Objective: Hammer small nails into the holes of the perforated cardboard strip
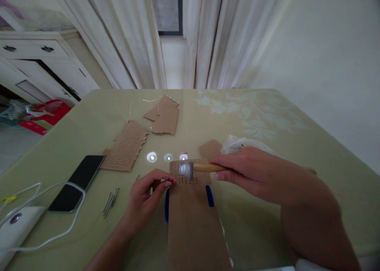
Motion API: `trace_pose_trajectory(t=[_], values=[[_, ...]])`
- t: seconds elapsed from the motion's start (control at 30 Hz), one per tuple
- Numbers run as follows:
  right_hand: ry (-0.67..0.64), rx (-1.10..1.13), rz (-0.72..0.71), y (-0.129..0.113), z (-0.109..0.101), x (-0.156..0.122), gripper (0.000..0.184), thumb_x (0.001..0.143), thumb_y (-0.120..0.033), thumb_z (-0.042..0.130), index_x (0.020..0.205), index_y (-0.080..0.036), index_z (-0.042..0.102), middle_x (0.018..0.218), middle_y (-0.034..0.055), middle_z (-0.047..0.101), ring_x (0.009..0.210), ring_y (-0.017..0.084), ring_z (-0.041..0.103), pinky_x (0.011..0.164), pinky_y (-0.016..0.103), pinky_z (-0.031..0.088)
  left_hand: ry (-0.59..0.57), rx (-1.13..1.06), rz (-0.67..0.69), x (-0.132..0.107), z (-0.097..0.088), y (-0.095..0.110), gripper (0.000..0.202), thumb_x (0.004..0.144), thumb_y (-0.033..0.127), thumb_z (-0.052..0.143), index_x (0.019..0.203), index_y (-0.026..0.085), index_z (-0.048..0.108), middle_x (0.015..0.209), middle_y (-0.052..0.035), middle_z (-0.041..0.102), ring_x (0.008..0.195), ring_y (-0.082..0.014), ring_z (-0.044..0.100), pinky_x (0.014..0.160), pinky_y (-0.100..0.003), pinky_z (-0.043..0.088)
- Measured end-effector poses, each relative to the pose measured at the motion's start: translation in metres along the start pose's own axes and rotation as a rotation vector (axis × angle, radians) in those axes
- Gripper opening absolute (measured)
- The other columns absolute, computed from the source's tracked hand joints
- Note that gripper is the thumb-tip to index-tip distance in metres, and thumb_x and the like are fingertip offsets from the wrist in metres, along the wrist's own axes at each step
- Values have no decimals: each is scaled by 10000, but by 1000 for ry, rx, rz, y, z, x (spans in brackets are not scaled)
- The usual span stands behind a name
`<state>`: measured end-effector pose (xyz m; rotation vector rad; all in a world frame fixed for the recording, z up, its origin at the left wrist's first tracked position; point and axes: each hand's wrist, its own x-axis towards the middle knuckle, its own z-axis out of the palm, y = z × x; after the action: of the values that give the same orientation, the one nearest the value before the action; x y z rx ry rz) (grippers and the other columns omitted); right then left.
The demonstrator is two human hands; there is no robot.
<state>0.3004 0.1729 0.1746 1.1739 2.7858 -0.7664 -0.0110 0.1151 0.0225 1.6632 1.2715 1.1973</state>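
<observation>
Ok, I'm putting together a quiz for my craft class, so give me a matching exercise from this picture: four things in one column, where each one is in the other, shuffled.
1. hammer
2. nail
3. phone
4. torn cardboard

a. under a white cable
b. far across the table, towards the curtains
c. gripped in the right hand
d. pinched by the left hand at the punched cardboard strip

Pairs: 1-c, 2-d, 3-a, 4-b.
</observation>
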Motion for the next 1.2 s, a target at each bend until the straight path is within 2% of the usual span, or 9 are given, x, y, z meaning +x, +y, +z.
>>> trace_pose_trajectory(t=[0.17,0.37,0.6,0.73,0.93,1.07,1.2], values=[[21,9,-23,1,0,-1,395,1197,-492,467,1092,-211,724,854,36,741,749,226,688,697,330,386,-5,15,33,-1,0,-1,125,1034,272,733,971,240,835,906,-24,823,751,-154,731,659,-233,546],[3,15,-33,-1,1,0,387,1199,-489,467,1081,-211,710,833,28,723,748,226,683,698,329,374,12,3,139,3,3,3,124,1014,192,734,956,246,829,863,-3,813,735,-137,748,649,-195,552],[5,11,-43,-2,0,1,386,1201,-476,463,1072,-205,706,818,27,713,736,226,670,696,332,368,11,59,181,3,2,3,127,1024,178,733,986,244,835,917,-20,829,762,-146,752,653,-208,551],[9,70,-85,-3,2,0,409,1204,-497,458,1075,-204,714,845,35,731,765,224,691,710,333,385,26,79,253,2,3,2,129,1010,155,755,1011,260,831,910,6,825,737,-128,727,639,-193,538],[33,76,-71,-8,7,0,424,1210,-517,438,1182,-205,723,871,45,761,756,222,706,696,336,392,42,108,289,3,5,6,142,1001,130,756,1031,255,816,914,19,818,700,-113,695,620,-184,525],[31,60,-80,-11,9,0,388,1209,-489,456,1182,-201,715,884,52,782,785,237,736,706,342,404,43,126,311,4,6,11,159,990,101,748,998,247,809,853,27,794,670,-110,681,582,-181,497],[79,32,-69,-17,13,-5,388,1211,-483,445,1269,-201,705,903,54,804,771,236,737,690,345,400,32,140,323,6,7,16,168,992,94,728,995,242,808,845,16,792,680,-124,694,570,-192,493]])
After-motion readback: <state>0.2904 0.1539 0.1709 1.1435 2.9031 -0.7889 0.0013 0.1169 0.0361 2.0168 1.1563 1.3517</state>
